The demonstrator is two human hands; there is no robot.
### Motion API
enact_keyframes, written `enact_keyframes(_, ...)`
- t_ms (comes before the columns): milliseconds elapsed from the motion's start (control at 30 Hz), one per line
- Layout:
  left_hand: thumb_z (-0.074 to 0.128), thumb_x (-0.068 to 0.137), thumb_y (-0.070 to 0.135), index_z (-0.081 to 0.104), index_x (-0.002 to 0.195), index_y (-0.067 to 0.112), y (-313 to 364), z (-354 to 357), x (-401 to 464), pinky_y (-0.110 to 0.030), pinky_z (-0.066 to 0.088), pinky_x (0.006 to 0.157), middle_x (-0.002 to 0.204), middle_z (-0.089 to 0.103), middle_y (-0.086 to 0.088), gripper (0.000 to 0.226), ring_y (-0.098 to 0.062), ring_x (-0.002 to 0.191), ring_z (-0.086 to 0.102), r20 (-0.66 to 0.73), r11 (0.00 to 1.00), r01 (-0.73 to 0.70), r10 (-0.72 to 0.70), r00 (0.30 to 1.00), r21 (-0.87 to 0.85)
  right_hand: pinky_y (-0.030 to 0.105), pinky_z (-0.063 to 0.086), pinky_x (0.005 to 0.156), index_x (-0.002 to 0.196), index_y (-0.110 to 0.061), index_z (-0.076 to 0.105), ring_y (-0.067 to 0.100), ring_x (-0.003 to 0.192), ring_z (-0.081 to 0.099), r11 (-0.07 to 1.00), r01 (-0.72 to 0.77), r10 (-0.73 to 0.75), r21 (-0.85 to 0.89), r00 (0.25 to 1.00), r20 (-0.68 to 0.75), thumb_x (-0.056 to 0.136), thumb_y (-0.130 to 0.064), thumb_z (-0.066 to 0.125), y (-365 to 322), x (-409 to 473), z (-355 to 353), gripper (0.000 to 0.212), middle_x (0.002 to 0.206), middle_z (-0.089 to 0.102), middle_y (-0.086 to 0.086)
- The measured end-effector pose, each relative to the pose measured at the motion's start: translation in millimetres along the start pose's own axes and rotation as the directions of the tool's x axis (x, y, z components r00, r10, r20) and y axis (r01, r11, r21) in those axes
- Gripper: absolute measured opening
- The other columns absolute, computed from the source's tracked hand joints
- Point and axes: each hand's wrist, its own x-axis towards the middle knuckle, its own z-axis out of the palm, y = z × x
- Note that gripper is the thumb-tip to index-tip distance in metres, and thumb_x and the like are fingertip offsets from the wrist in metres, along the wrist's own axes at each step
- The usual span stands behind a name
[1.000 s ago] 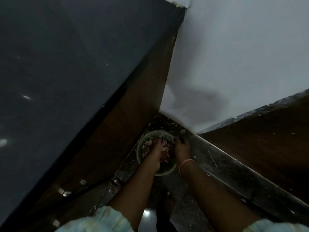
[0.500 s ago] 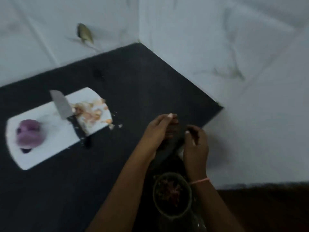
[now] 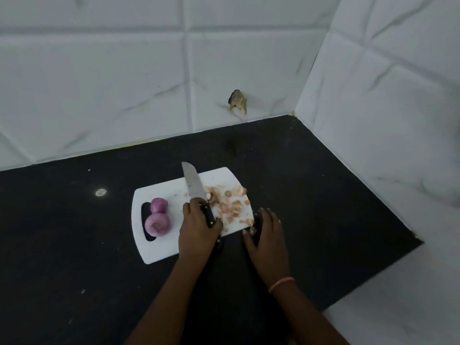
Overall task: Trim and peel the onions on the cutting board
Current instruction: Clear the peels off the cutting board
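on the black stone countertop point(image 3: 74, 245) lies a white plastic cutting board point(image 3: 159, 250). two peeled purple onions point(image 3: 157, 217) sit at its left end, left of the left hand point(image 3: 198, 230), which grips the black-handled steel knife point(image 3: 196, 192). right of the blade lie pale onion peelings point(image 3: 231, 202). the right hand point(image 3: 267, 235) rests spread at the board's near right edge.

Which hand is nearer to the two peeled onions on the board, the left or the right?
The left. The left hand grips the knife just right of the onions; the right hand rests at the cutting board's far right edge, beyond the peel scraps.
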Motion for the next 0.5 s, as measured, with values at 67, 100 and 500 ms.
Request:
enact_keyframes(67,0.073,0.081,0.017,0.043,0.119,0.022,-4,0,-3,-0.033,0.048,0.073,0.117,0.043,0.004,0.049,-0.01,0.092,0.05,-0.028,0.999,-0.031,0.031,0.999,-0.032,0.043,0.034,0.113,0.145,-0.015,0.034,0.022,0.139,0.034,1.0,0.01,-0.009,0.018,1.0,-0.018,0.096,-0.029,0.053,4,0,1,0.055,0.148,0.039,0.007)
enact_keyframes(100,0.073,0.08,0.015,0.043,0.118,0.021,-5,0,-4,-0.031,0.047,0.072,0.117,0.042,0.005,0.048,-0.009,0.091,0.049,-0.039,0.998,-0.039,0.037,0.999,-0.046,0.044,0.034,0.113,0.144,-0.015,0.035,0.022,0.139,0.035,0.999,-0.008,0.009,0.032,0.999,-0.033,0.097,-0.027,0.051,7,3,1,0.052,0.148,0.04,0.007)
enact_keyframes(500,0.078,0.082,0.025,0.047,0.108,0.024,-13,0,1,-0.015,0.045,0.061,0.098,0.053,0.011,0.041,-0.005,0.081,0.056,-0.09,0.997,-0.028,0.022,0.996,-0.066,0.029,0.045,0.087,0.112,-0.021,0.065,0.008,0.098,0.054,0.937,0.301,-0.319,0.18,0.945,0.079,0.087,-0.027,0.061,-38,36,-3,0.026,0.1,0.064,-0.008)
